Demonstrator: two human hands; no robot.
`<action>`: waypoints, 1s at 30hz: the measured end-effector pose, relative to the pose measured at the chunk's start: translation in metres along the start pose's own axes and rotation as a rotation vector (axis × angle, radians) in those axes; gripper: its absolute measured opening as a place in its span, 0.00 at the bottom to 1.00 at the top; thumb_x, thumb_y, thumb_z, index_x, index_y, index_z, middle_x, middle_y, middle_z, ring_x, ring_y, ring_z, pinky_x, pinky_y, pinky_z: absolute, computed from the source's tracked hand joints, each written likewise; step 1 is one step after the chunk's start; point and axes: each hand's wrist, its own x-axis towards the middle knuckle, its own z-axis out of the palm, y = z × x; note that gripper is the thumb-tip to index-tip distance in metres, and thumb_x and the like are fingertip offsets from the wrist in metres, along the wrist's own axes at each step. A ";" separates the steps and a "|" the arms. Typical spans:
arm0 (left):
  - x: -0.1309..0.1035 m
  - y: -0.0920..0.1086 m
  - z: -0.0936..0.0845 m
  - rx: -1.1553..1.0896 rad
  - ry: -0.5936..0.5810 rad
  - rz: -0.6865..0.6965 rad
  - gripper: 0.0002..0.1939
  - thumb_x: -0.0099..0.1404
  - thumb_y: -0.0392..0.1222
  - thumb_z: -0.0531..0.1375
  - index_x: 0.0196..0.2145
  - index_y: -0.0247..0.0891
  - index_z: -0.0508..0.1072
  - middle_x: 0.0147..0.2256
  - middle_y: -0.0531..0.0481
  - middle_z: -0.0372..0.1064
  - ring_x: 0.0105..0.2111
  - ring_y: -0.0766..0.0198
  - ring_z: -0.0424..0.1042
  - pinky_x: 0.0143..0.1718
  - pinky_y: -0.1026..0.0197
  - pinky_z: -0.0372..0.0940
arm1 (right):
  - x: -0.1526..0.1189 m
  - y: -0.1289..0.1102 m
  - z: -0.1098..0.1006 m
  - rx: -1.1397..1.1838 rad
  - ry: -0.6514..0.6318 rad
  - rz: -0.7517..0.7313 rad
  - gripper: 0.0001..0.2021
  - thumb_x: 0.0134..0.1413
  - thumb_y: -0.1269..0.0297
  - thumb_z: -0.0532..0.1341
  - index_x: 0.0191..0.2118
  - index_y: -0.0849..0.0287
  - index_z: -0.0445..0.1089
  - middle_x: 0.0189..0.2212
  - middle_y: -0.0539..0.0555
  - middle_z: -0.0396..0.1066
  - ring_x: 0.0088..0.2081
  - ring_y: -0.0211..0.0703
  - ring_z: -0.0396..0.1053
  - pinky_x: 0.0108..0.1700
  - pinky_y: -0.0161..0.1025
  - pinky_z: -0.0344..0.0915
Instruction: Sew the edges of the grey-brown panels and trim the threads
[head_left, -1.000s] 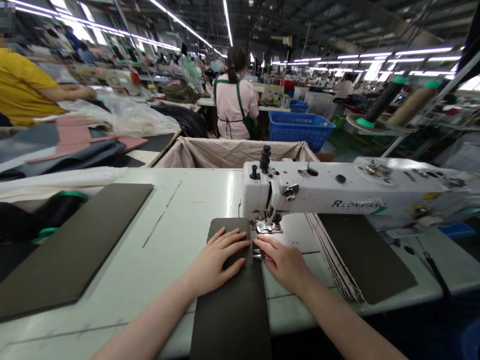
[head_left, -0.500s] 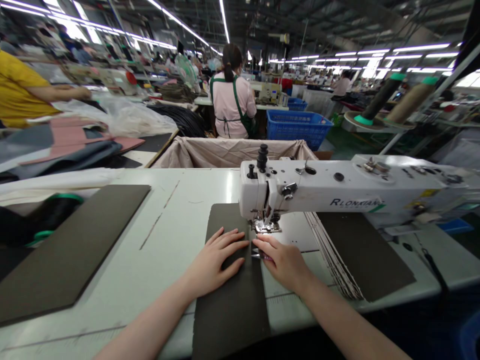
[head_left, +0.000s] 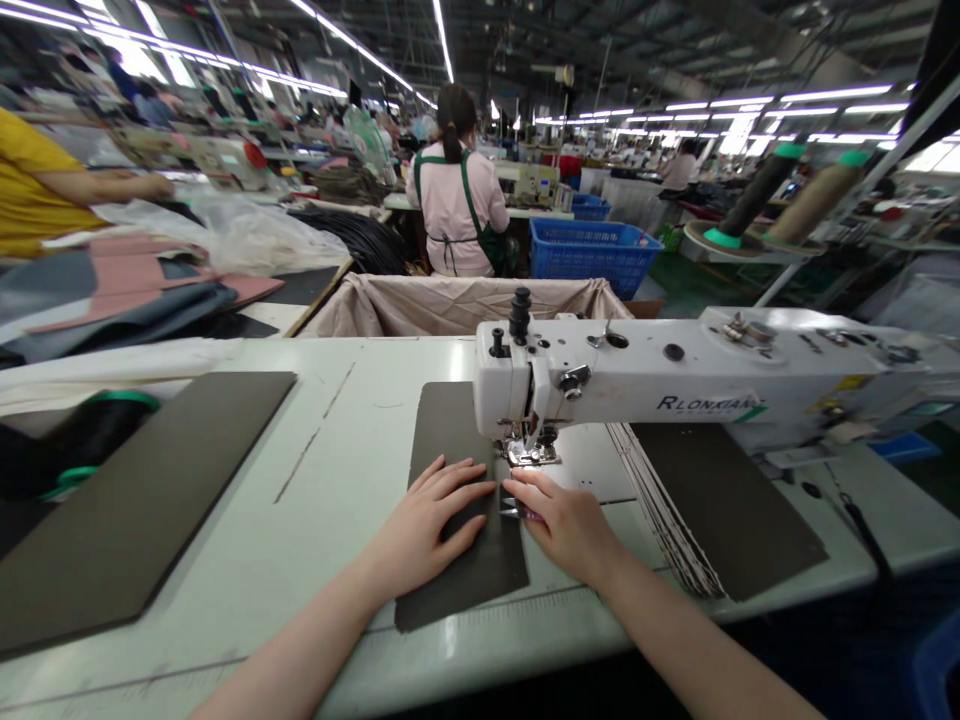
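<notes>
A dark olive panel [head_left: 469, 590] lies flat on the pale green table, its right edge running under the presser foot [head_left: 531, 455] of a white sewing machine [head_left: 630, 375]. On the panel, just left of the foot, my left hand [head_left: 439, 515] rests flat with its fingers stretched out. My right hand [head_left: 566, 525] is closed around small thread snips [head_left: 517, 509], whose metal blades point left over the panel's edge. Its fingertips sit close in front of the foot. The snips' handle is mostly hidden in the palm.
Stacked olive panels [head_left: 739, 510] lie under the machine arm at right; more olive panels [head_left: 165, 500] lie at left by a black thread cone [head_left: 112, 430]. Behind the table is a cloth-lined bin [head_left: 420, 300]. A co-worker in a green apron [head_left: 457, 200] sits beyond, near a blue basket [head_left: 592, 255].
The olive panel has slid away from me under the foot, so its near edge now shows on the table. Both hands keep nearly the same place, and the view shifts slightly.
</notes>
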 end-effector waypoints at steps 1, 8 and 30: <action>0.000 0.000 0.000 -0.002 0.001 0.000 0.21 0.70 0.45 0.52 0.60 0.50 0.64 0.62 0.50 0.60 0.63 0.53 0.55 0.66 0.40 0.44 | 0.000 0.000 0.000 0.001 0.001 0.000 0.24 0.60 0.70 0.55 0.61 0.48 0.62 0.62 0.49 0.61 0.57 0.44 0.64 0.56 0.41 0.64; -0.001 0.000 0.002 0.005 -0.012 -0.006 0.21 0.70 0.45 0.52 0.60 0.51 0.64 0.62 0.51 0.59 0.63 0.54 0.56 0.66 0.40 0.44 | 0.001 0.000 0.000 -0.006 -0.005 -0.007 0.25 0.58 0.71 0.55 0.61 0.49 0.61 0.62 0.49 0.61 0.57 0.45 0.65 0.56 0.42 0.65; 0.000 -0.001 0.004 0.001 0.006 -0.017 0.21 0.70 0.46 0.53 0.60 0.51 0.64 0.61 0.51 0.61 0.63 0.53 0.57 0.66 0.40 0.45 | 0.000 -0.001 -0.001 0.003 -0.016 0.012 0.26 0.58 0.72 0.55 0.62 0.47 0.61 0.62 0.48 0.61 0.57 0.45 0.65 0.56 0.43 0.65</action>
